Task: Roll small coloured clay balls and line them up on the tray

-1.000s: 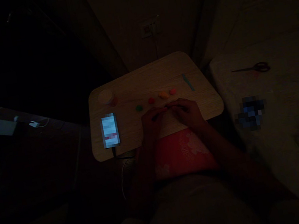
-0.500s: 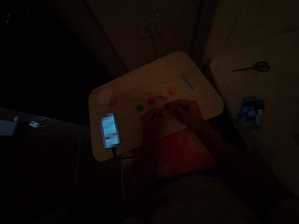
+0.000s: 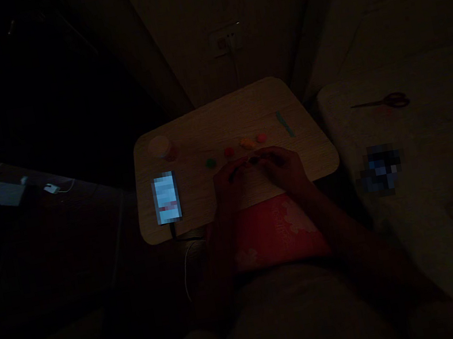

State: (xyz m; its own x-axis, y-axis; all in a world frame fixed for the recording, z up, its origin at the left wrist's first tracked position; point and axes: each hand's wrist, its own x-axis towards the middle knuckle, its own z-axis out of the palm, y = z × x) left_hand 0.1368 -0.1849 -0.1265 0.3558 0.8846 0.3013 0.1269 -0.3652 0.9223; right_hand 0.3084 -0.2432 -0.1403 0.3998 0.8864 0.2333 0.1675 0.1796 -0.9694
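Note:
My left hand [image 3: 229,182] and my right hand [image 3: 284,166] meet low over the small wooden table [image 3: 196,198], fingertips pinched together. Between them they hold a small dark lump [image 3: 254,160] that looks like modelling clay; the dim light hides its exact shape. Just beyond my fingers lie a green lump [image 3: 210,163], a red lump [image 3: 229,152], an orange-yellow lump [image 3: 247,143] and a pink lump [image 3: 262,137]. A flat teal strip, perhaps a plastic clay knife [image 3: 284,124], rests farther right.
A lidded tub [image 3: 160,146] stands at the table's left, with a lit phone [image 3: 166,197] in front of it. Scissors [image 3: 385,102] and a blurred dark object [image 3: 380,170] lie on the pale surface at right. A wall socket [image 3: 225,40] with a plugged cable is behind.
My fingertips have shifted slightly upward and straightened around the dark lump, which shows more clearly between them. The things on the table have stayed put.

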